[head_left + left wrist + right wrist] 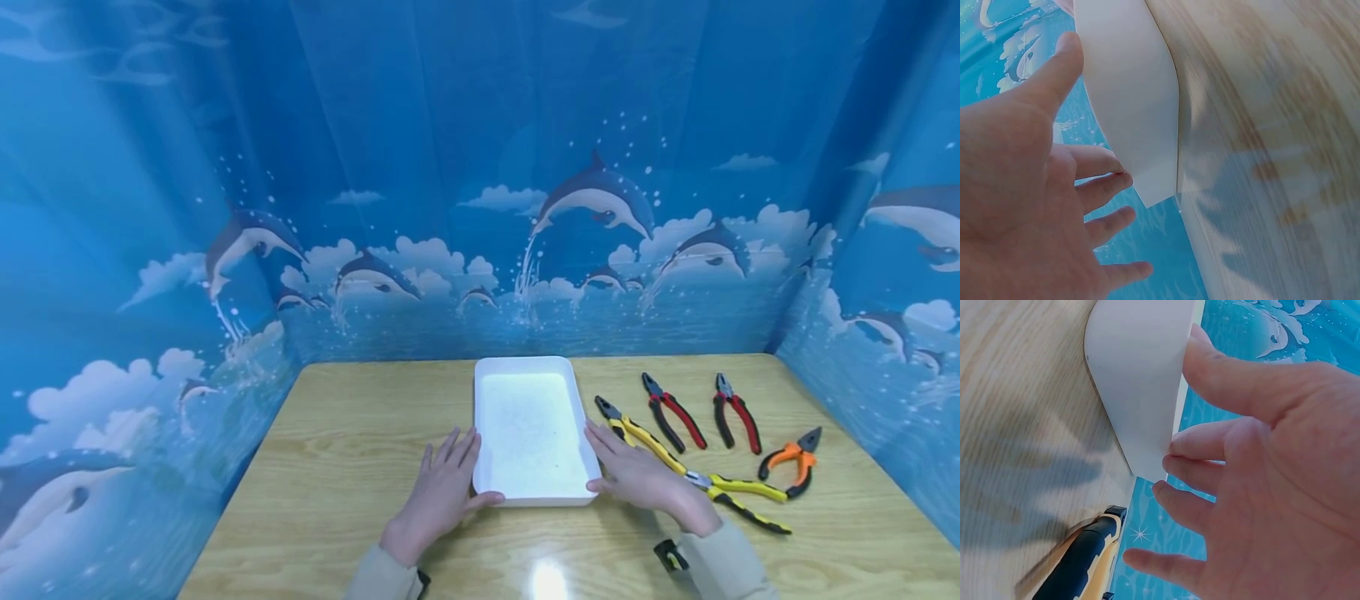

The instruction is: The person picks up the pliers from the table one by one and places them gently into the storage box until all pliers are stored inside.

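Tray [528, 433] flat on the table [360, 433], and here's the left hand [435, 492], fingers spread wide, touching the tray's left side; right hand [641, 479], fingers wide too, against its right; beyond that side, yellow pliers [746, 486], red pliers [683, 417], orange pliers [807, 458]

The head view is bright and fairly even, with a white glare spot [550, 581] on the table [352, 433] near the bottom edge; the curtain [420, 125] darkens in folds. Both wrist views are dimmer and softer, left hand [1029, 194] and right hand [1272, 475] casting blurry-edged shadows.
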Demonstrator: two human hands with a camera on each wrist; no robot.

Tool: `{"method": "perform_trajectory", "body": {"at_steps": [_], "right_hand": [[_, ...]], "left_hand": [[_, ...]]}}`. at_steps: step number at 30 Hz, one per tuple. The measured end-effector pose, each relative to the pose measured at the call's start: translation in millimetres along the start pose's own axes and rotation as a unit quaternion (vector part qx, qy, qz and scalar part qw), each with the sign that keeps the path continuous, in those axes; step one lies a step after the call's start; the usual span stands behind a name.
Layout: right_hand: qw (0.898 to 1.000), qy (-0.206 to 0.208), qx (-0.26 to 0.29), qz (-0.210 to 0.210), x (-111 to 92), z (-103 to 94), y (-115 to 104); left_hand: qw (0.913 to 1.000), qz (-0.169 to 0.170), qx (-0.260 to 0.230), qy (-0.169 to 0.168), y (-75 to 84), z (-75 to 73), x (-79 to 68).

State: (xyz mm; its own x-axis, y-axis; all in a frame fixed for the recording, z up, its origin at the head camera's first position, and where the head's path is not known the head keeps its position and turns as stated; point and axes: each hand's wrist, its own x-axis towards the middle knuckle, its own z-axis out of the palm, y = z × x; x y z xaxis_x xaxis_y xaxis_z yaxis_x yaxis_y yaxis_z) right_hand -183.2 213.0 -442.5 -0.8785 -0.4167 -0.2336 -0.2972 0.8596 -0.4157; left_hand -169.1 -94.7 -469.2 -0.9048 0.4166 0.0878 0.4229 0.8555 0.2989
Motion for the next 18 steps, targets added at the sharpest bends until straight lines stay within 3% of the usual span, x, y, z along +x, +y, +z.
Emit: {"method": "perform_trajectory", "body": {"at_steps": [18], "right_hand": [[1.000,0.010,-0.002,-0.005,-2.8,-1.7,-2.3]], "left_hand": [[0.9999,-0.005,-0.008,-0.011,0.1,-1.4,0.2]]}}
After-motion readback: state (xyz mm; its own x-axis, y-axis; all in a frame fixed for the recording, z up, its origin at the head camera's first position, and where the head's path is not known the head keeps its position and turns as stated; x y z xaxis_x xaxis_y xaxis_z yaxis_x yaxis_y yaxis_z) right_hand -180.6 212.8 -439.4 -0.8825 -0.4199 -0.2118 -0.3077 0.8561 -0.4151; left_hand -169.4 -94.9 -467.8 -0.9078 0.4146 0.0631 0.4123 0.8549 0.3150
